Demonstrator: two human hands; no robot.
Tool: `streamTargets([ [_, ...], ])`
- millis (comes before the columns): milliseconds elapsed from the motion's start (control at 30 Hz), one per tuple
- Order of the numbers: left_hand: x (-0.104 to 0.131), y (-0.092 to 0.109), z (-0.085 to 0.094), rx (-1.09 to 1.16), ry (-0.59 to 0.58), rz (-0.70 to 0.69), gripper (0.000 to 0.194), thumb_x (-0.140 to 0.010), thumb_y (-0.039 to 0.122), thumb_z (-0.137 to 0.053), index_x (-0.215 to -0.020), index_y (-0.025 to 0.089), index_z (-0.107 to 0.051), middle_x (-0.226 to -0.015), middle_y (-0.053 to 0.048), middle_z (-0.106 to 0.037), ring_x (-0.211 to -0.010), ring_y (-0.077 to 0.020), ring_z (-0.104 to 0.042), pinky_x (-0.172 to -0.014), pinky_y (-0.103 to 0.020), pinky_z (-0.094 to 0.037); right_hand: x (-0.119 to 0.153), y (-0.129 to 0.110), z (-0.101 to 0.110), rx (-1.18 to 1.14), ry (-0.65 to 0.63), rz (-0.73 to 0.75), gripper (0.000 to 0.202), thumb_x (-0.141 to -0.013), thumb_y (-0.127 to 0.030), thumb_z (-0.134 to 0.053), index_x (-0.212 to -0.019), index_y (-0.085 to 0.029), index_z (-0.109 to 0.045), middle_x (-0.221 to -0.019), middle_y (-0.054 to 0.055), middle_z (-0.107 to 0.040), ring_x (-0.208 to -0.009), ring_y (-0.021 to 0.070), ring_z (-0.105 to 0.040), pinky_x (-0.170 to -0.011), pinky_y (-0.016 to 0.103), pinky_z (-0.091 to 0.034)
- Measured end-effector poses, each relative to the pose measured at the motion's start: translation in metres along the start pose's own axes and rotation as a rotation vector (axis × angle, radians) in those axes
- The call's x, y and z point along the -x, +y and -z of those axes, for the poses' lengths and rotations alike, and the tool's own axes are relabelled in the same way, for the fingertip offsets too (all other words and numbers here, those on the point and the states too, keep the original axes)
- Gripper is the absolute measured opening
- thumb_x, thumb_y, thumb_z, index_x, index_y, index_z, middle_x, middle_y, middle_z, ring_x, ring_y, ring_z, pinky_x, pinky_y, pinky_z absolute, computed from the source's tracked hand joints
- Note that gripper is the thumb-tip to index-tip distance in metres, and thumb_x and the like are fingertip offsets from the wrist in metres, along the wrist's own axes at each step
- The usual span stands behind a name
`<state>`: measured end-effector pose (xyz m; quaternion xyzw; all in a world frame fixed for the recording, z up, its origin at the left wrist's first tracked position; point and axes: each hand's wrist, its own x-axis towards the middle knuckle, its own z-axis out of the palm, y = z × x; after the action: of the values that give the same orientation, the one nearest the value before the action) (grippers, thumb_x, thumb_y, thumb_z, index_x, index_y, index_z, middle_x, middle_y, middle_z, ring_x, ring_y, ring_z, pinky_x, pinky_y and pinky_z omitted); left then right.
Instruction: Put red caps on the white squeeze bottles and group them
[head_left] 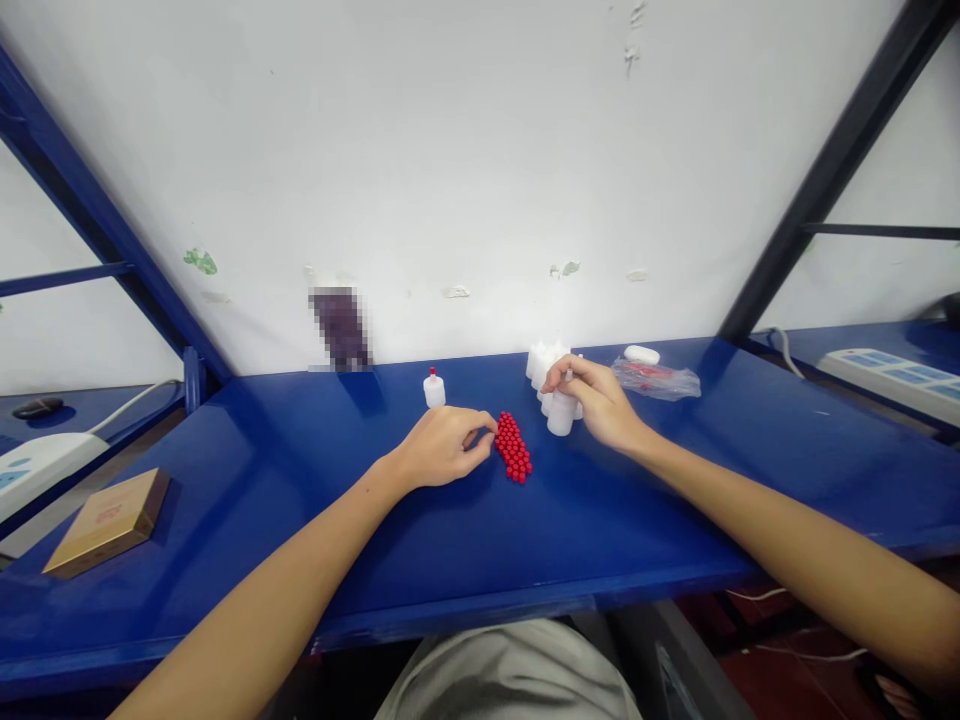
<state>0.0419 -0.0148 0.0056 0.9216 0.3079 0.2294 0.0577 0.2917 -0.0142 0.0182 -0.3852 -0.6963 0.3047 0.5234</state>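
Observation:
Several small red caps [514, 450] lie in a cluster on the blue table [450, 540]. At the cluster's left edge is my left hand [454, 445], thumb and forefinger bent towards each other; whether a cap is between the fingertips is too small to tell. My right hand [592, 395] has its fingers closed round the top of a white bottle [560, 415], in front of a group of white bottles [538, 362]. Behind my left hand stands a single white bottle [434, 391] with a red cap on its tip.
A clear plastic bag [664, 381] with red items and a white oval object [641, 354] lie at the back right. A gold box [112, 522] rests at the left. Power strips sit at both sides, beyond blue frame posts.

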Motion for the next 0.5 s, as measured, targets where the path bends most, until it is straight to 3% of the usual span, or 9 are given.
streamTargets([
  [167,-0.0002,0.0037,-0.0007,0.013,-0.095,-0.014,0.019,-0.084,0.017,-0.053,-0.097,0.019,-0.068,-0.060,0.004,-0.051,-0.054,-0.0106,-0.047,-0.058,-0.023,-0.035,0.0011,0.0020,-0.0009,-0.029,-0.034,-0.001,0.012,-0.074,-0.016,-0.047,-0.077,-0.019,-0.059,-0.076,0.003,-0.064,-0.076,0.0197,-0.058,-0.071,0.032,-0.042],
  [500,-0.0005,0.0000,-0.0026,0.027,-0.110,0.013,0.016,-0.086,0.018,-0.054,-0.095,0.020,-0.067,-0.057,0.005,-0.050,-0.053,-0.0107,-0.048,-0.057,-0.023,-0.034,0.0038,0.0054,-0.0086,-0.393,-0.117,-0.113,0.012,-0.069,-0.013,-0.053,-0.078,-0.018,-0.058,-0.067,0.001,-0.063,-0.064,0.0176,-0.060,-0.066,0.032,-0.047],
])
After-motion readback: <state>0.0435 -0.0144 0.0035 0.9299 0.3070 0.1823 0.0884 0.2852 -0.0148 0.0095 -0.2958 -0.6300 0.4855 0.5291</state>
